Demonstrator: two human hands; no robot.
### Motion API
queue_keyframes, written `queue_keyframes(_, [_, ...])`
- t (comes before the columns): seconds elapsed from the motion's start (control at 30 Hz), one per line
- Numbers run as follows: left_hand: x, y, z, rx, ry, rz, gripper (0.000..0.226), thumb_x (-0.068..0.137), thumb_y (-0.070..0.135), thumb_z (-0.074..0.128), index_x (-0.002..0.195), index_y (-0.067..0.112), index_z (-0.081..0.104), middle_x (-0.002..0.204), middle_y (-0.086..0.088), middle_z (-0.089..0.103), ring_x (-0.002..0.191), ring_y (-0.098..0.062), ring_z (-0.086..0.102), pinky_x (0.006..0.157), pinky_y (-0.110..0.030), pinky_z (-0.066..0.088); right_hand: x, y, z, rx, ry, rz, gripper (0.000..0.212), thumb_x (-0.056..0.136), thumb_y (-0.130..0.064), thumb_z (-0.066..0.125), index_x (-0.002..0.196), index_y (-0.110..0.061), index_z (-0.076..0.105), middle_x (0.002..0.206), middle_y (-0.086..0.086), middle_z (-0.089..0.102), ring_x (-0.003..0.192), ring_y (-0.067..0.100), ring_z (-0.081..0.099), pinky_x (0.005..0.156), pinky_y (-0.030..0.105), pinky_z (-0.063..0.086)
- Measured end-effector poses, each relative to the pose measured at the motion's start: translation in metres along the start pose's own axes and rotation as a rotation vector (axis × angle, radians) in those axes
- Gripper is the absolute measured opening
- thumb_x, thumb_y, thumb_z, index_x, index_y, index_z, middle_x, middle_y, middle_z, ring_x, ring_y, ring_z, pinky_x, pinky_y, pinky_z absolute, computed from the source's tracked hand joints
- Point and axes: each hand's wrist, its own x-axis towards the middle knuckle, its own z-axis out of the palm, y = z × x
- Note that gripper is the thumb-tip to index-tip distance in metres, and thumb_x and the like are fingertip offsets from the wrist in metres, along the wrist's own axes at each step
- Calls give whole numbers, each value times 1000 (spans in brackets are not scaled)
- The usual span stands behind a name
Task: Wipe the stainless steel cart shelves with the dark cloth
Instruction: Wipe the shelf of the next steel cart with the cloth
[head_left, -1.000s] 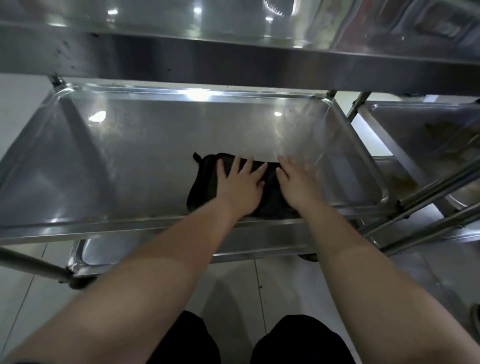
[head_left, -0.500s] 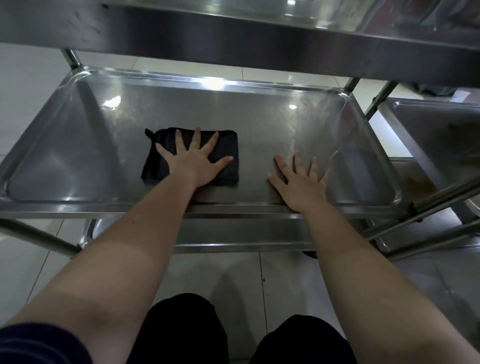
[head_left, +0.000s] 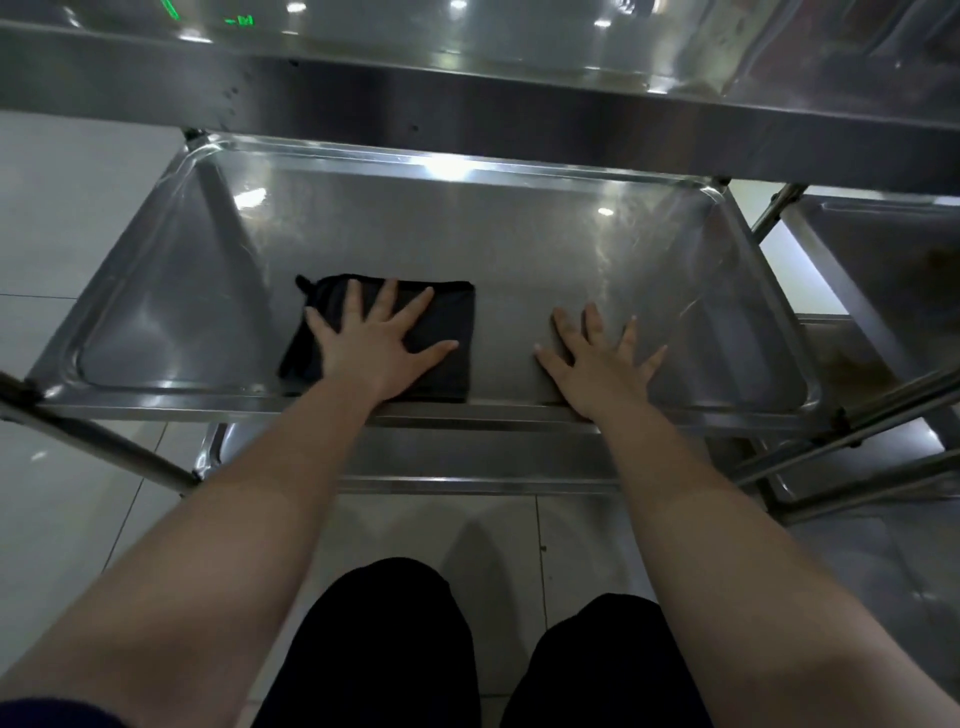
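Note:
The dark cloth (head_left: 448, 312) lies folded flat on the middle shelf (head_left: 493, 234) of the stainless steel cart, left of centre and close to the front rim. My left hand (head_left: 376, 345) presses down on the cloth with fingers spread, covering most of it. My right hand (head_left: 597, 369) rests flat on the bare steel to the right of the cloth, fingers apart, holding nothing. The two hands are about a hand's width apart.
The cart's top shelf (head_left: 467, 109) overhangs the view above. A lower shelf (head_left: 467, 462) shows beneath the front rim. A second steel cart (head_left: 883, 270) stands close on the right, its tubes (head_left: 857, 441) crossing there. My knees (head_left: 384, 639) are over the tiled floor.
Both hands were together on the cloth near the shelf's middle. My left hand slid the cloth to the left, and my right hand came off it onto the bare steel.

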Motion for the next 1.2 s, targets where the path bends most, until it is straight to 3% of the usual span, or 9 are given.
queue_keyframes(0.13, [-10,-66,-5,-15,-38,-91,87,69,94,7,147,60,-11,163,12,-16,150,-30,-15,111,-73,-2,-2,-5,0,-24,14,22,69,87,-81,11,149,-57,-4,163,-17,-16,147,41,-20,104,76,-15])
queue_keyframes(0.23, [-10,-63,-8,-7,-70,-88,87,67,95,5,144,61,-16,162,13,-20,149,-32,-18,109,-74,-4,2,-17,-3,-35,10,12,67,89,-79,10,150,-55,-2,164,-14,-14,146,44,-18,103,78,-13])
queue_keyframes(0.33, [-9,-58,-6,-16,-65,-71,90,63,96,3,144,61,-16,162,12,-20,149,-31,-19,109,-75,-4,9,-47,-7,-60,14,-135,66,91,-76,12,152,-52,1,165,-13,-7,148,43,-15,109,74,-4])
queue_keyframes(0.47, [-9,-61,-7,-24,-71,-76,96,57,100,3,143,61,-16,162,12,-21,149,-32,-20,109,-75,-4,13,-65,-3,-108,40,-202,62,94,-72,9,151,-53,-5,165,-13,-8,149,41,-10,109,73,-5])
queue_keyframes(0.73, [-11,35,1,1,-115,-29,100,62,101,14,146,56,-17,161,10,-27,145,-38,-27,104,-79,-7,28,-54,-15,-16,-126,-228,54,102,-57,14,151,-52,-7,163,-16,-17,148,36,-19,110,71,-10])
queue_keyframes(0.9, [-10,37,4,-37,-71,-25,101,60,102,14,146,59,-15,161,12,-24,147,-34,-25,106,-77,-8,28,-35,-13,-77,-61,-314,59,98,-66,16,151,-52,-5,164,-15,-10,150,36,-10,114,67,-3])
queue_keyframes(1.07, [-11,34,0,-42,-69,-38,101,57,102,11,146,60,-12,162,13,-22,147,-33,-24,107,-76,-7,40,55,-23,-52,-23,-83,68,89,-80,17,150,-56,-2,164,-15,-11,149,40,-10,114,68,-6])
queue_keyframes(1.2, [-12,38,1,-32,-74,-73,99,61,101,14,147,59,-12,162,12,-22,147,-36,-24,107,-77,-7,39,65,-18,-91,47,-41,67,90,-78,13,151,-54,-2,165,-12,-8,149,43,-9,112,70,-5])
